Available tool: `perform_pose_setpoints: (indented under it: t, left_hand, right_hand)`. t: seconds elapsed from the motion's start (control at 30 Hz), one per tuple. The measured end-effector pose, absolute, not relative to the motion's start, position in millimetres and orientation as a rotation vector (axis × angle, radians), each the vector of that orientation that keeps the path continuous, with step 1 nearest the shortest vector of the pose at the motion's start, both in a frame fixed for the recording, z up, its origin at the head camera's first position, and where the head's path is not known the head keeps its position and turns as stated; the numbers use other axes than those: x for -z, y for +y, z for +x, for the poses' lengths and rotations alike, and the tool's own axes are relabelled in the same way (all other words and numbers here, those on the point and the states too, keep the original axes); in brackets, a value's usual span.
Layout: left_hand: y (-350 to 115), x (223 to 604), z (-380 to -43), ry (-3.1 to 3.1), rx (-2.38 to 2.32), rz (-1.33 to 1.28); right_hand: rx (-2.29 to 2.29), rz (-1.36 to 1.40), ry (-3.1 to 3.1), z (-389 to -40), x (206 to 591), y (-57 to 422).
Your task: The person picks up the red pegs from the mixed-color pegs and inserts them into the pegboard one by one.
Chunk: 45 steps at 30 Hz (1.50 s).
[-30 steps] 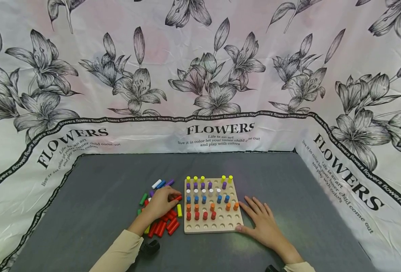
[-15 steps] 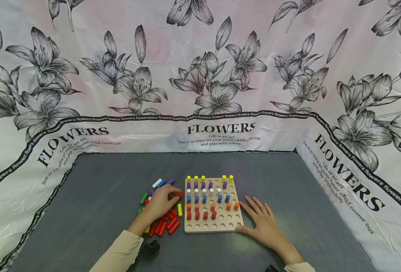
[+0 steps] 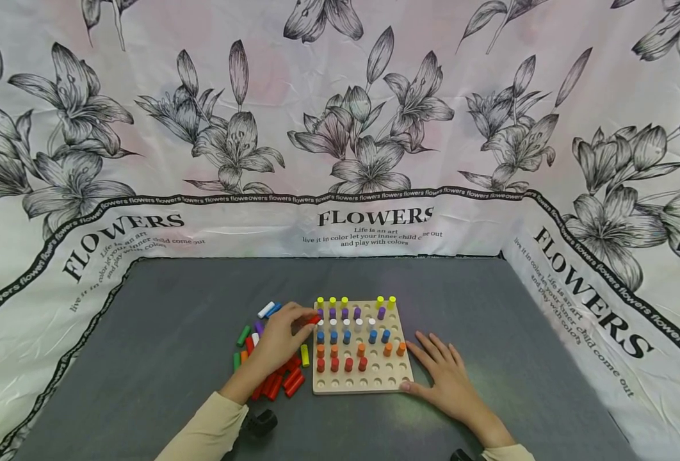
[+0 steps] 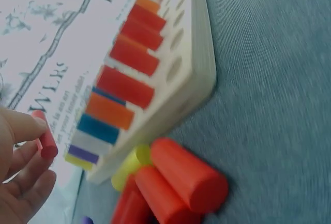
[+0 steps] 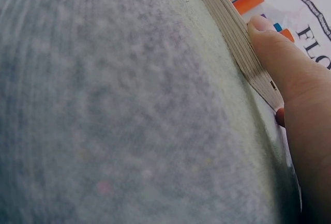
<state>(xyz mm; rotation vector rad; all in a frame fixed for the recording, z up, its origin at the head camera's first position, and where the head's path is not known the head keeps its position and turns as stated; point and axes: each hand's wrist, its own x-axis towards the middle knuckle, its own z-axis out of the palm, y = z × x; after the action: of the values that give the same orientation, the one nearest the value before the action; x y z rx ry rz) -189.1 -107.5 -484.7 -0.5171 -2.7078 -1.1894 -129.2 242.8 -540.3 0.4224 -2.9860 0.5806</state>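
My left hand [image 3: 279, 339] pinches a red peg [image 4: 46, 138] between thumb and fingers, over the left edge of a wooden pegboard [image 3: 369, 385]. Rows of yellow, purple, white, blue, orange and red pegs [image 3: 348, 365] stand upright in the board, with bare holes among them. My right hand [image 3: 446, 384] rests on the table at the board's right side, fingers spread. In the right wrist view its thumb [image 5: 274, 45] lies on the board's near corner.
Loose red pegs [image 3: 294, 386] lie piled left of the board, partly hidden by my left hand. A yellow peg [image 3: 305, 356] lies close to the board; green, white and blue ones lie farther left. Flower-printed cloth [image 3: 374, 234] walls in the dark grey table [image 3: 173, 333].
My left hand has moved right and slightly away from me, carrying the red peg from beside the board to over its left edge. My right hand has stayed in place.
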Motion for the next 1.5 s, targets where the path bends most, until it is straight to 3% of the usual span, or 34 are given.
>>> perform_pose_setpoints:
  t: [0.93,1.5]
  left_hand:
    - [-36,477,-170,-2.625,1.401,-0.962]
    - [-17,486,-165,-2.702,1.152,-1.047]
  right_hand:
    - [-0.570,0.431,-2.967,-129,542,242]
    - [-0.553,0.446,-2.973,-131,541,244]
